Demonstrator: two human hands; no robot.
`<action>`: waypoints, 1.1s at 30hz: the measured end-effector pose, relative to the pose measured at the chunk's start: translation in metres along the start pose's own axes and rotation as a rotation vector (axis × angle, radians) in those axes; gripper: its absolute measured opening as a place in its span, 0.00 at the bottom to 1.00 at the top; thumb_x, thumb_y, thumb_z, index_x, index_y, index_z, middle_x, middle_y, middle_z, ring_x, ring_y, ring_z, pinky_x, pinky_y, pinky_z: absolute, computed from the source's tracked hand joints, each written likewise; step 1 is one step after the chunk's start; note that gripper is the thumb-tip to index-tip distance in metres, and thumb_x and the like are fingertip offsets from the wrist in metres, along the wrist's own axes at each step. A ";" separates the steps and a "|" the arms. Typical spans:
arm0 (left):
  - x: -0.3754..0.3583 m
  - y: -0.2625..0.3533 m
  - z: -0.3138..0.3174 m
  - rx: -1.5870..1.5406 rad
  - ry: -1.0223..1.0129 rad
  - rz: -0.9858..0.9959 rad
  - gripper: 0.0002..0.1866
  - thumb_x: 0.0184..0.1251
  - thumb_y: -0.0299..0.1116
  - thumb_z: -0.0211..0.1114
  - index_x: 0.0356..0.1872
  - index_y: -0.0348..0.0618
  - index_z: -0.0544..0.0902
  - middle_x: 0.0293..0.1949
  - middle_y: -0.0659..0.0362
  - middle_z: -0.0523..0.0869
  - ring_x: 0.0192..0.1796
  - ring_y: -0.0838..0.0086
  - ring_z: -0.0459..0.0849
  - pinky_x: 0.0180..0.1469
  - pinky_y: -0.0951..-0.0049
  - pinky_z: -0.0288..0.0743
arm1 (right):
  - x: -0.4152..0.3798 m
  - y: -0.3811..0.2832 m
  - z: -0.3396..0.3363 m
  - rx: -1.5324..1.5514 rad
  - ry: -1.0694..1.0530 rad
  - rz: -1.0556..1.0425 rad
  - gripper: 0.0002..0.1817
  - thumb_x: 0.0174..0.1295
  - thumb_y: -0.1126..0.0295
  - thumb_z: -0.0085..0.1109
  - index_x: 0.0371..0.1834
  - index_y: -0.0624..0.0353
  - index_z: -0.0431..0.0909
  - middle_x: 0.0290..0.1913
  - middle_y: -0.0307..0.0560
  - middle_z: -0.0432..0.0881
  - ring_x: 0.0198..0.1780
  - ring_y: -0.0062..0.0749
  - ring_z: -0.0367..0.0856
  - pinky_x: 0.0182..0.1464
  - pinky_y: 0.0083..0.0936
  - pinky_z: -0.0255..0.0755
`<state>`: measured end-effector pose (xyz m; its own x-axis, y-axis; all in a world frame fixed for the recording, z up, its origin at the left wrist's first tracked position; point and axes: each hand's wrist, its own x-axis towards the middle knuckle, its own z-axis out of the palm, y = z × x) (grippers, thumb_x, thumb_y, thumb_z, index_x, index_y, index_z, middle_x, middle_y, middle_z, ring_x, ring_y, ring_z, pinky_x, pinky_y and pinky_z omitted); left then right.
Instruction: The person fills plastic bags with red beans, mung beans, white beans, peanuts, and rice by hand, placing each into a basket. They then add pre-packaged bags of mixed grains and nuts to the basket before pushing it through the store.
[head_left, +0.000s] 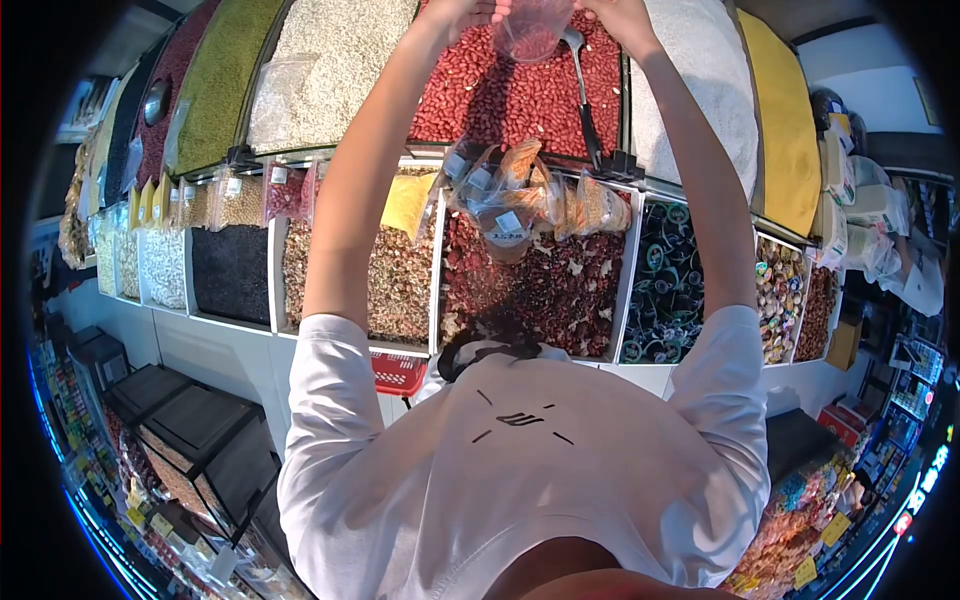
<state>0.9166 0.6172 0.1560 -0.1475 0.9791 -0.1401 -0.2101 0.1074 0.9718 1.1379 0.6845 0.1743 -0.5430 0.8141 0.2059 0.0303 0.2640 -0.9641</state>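
At the top edge of the view, my left hand [462, 10] and my right hand [618, 14] grip the two sides of a clear plastic bag [530, 38], its upper part cut off by the frame. Its rounded lower end hangs over a bin of red-skinned peanuts [480, 95]. Both hands are partly out of frame, with fingers closed at the bag's sides. Close to my right hand, a metal spoon with a black handle [587, 125] rests on the peanuts, handle toward me.
White grains [345, 60] fill the bin to the left, white granules [690, 75] the one to the right. Packaged snacks [515, 195] hang along the front ledge. Lower compartments hold dark red dried pieces [560, 290] and dark wrapped items [662, 290]. A red basket [400, 373] stands below.
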 end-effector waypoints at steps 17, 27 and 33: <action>0.017 -0.027 -0.035 0.013 -0.208 0.021 0.17 0.67 0.40 0.46 0.39 0.37 0.77 0.33 0.54 0.80 0.39 0.68 0.77 0.42 0.68 0.72 | -0.011 -0.027 0.007 -0.548 0.319 -0.346 0.11 0.62 0.70 0.46 0.39 0.64 0.78 0.35 0.52 0.81 0.38 0.36 0.79 0.42 0.27 0.71; -0.030 -0.054 0.000 0.405 -0.056 0.166 0.17 0.64 0.25 0.50 0.54 0.34 0.65 0.47 0.47 0.79 0.54 0.66 0.76 0.58 0.69 0.67 | -0.012 -0.017 -0.004 -0.391 0.394 -0.227 0.11 0.62 0.70 0.47 0.39 0.65 0.78 0.31 0.44 0.81 0.32 0.25 0.77 0.37 0.22 0.71; -0.025 -0.015 0.025 0.526 0.350 0.918 0.07 0.58 0.31 0.62 0.34 0.40 0.81 0.25 0.61 0.80 0.29 0.74 0.77 0.38 0.72 0.72 | -0.018 -0.028 0.006 -0.417 0.369 -0.222 0.10 0.62 0.70 0.48 0.38 0.64 0.78 0.30 0.43 0.81 0.32 0.25 0.76 0.37 0.22 0.71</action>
<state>0.9472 0.5958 0.1501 -0.3182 0.6310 0.7076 0.5419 -0.4913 0.6818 1.1418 0.6592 0.1961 -0.2488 0.8225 0.5115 0.3168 0.5681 -0.7595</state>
